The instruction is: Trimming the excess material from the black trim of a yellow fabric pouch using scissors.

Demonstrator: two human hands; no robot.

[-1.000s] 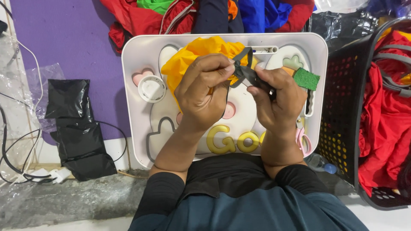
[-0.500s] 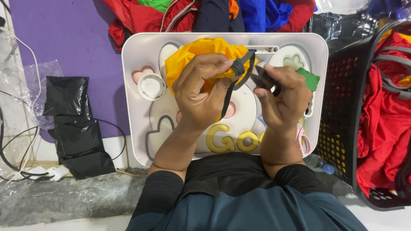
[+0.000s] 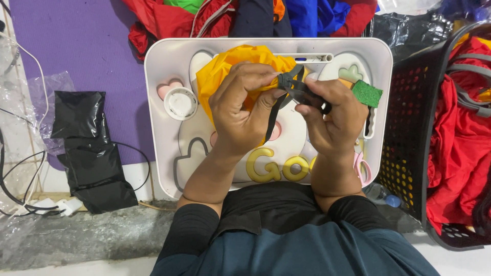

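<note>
A black strap (image 3: 287,94) is pinched between both hands above a white lap tray (image 3: 163,76).

The left hand (image 3: 243,110) is closed, with the strap and a bunched yellow fabric piece (image 3: 225,69) gripped between thumb and fingertips. The right hand (image 3: 332,120) is closed too, the strap's other end being held between thumb and forefinger; a loose length of strap is seen hanging between the hands. A small white cup (image 3: 180,103) is set in the tray left of the hands, and a green square patch (image 3: 366,93) lies just beside the right hand. A black perforated basket (image 3: 409,128) filled with red cloth (image 3: 460,148) is placed at the right.
</note>
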